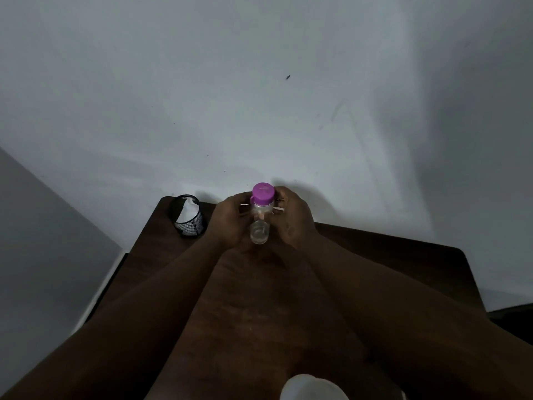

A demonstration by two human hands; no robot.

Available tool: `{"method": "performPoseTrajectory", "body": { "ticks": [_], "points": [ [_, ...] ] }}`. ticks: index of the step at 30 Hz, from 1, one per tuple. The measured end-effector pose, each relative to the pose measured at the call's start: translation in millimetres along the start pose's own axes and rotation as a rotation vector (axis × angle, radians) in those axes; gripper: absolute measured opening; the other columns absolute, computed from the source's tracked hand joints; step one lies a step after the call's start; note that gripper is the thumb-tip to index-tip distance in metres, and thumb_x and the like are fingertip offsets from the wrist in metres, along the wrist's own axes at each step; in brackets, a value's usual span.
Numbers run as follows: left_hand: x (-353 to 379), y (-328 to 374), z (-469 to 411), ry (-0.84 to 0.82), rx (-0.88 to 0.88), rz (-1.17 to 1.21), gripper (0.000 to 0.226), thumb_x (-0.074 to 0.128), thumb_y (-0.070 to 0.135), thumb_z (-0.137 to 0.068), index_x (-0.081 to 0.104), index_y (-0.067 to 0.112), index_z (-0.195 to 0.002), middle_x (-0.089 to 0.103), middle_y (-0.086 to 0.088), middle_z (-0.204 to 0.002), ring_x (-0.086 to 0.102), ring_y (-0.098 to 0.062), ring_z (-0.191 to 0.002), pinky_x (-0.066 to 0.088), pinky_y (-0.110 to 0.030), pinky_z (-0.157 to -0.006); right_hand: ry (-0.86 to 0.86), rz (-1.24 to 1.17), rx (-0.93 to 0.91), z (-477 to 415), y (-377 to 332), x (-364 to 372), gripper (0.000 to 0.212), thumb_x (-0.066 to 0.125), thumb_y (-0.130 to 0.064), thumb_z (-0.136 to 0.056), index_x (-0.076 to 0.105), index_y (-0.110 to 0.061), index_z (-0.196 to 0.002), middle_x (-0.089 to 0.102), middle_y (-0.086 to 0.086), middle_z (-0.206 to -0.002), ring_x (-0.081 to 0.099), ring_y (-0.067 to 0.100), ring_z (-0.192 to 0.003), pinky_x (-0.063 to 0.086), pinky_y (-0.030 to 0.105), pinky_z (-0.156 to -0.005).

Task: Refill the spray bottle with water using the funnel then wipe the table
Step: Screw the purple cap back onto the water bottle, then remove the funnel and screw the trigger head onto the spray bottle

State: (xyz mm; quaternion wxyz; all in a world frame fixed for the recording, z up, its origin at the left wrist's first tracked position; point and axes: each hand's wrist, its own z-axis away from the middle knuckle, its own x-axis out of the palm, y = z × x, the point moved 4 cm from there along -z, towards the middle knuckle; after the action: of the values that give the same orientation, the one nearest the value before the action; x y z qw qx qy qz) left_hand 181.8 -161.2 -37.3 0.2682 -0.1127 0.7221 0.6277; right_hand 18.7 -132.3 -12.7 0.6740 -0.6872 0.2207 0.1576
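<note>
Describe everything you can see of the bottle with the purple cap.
The bottle is small and clear, plastic by its look, with a round purple cap closed on top. It leans with the cap away from the camera and its round clear bottom toward it. Whether it holds water cannot be told. The left hand and right hand grip it from either side, fingers curled round its body just below the cap. It is over the far part of the dark table; whether it touches the table is unclear.

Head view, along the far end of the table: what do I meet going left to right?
Black mesh cup → left hand → clear bottle with a purple cap → right hand. Both hands grip the bottle.
</note>
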Motion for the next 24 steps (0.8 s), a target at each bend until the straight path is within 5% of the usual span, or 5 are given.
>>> {"method": "performPoseTrajectory", "body": {
  "ticks": [4, 9, 14, 19, 24],
  "points": [
    [-1, -2, 0, -0.01, -0.008, -0.006, 0.039, 0.076, 0.007, -0.088, 0.07, 0.015, -0.126, 0.077, -0.001, -0.114, 0.074, -0.012, -0.102, 0.052, -0.017, -0.086, -0.016, 0.012, -0.008, -2, -1, 2, 0.054, 0.085, -0.02, -0.075, 0.062, -0.016, -0.124, 0.069, 0.002, -0.12, 0.065, 0.019, -0.108, 0.054, 0.034, -0.094],
    [-6, -8, 6, -0.048, -0.072, -0.028, 0.057, 0.075, 0.022, -0.085, 0.061, 0.015, -0.139, 0.075, -0.001, -0.123, 0.071, -0.01, -0.109, 0.055, -0.032, -0.097, -0.034, 0.066, 0.022, 1, 5, 4, 0.065, 0.089, -0.023, -0.07, 0.06, -0.02, -0.128, 0.068, -0.002, -0.122, 0.065, 0.016, -0.107, 0.056, 0.037, -0.094],
    [-8, -17, 31, 0.006, -0.175, -0.057, 0.074, 0.077, 0.004, -0.085, 0.045, 0.005, -0.152, 0.069, -0.01, -0.132, 0.067, -0.022, -0.121, 0.05, -0.03, -0.101, -0.093, 0.015, 0.079, 20, 9, -7, 0.081, 0.091, -0.012, -0.067, 0.054, -0.015, -0.139, 0.062, 0.006, -0.13, 0.063, 0.022, -0.113, 0.056, 0.042, -0.097],
    [-8, 12, 96, 0.083, -0.149, -0.056, 0.05, 0.077, 0.006, -0.081, 0.068, 0.021, -0.128, 0.073, 0.001, -0.122, 0.068, -0.014, -0.113, 0.054, -0.037, -0.103, -0.148, -0.027, 0.095, 60, 4, -29, 0.069, 0.089, -0.01, -0.071, 0.059, -0.012, -0.134, 0.064, 0.005, -0.123, 0.064, 0.018, -0.108, 0.055, 0.016, -0.085],
    [2, 50, 176, -0.082, 0.007, -0.042, 0.058, 0.069, -0.007, -0.086, 0.067, 0.049, -0.101, 0.069, 0.032, -0.103, 0.066, 0.012, -0.1, 0.048, -0.006, -0.086, -0.212, -0.001, 0.051, 121, -7, -65, 0.044, 0.084, -0.011, -0.078, 0.07, -0.015, -0.119, 0.074, -0.001, -0.111, 0.07, 0.008, -0.099, 0.054, 0.01, -0.083]
  ]
}}
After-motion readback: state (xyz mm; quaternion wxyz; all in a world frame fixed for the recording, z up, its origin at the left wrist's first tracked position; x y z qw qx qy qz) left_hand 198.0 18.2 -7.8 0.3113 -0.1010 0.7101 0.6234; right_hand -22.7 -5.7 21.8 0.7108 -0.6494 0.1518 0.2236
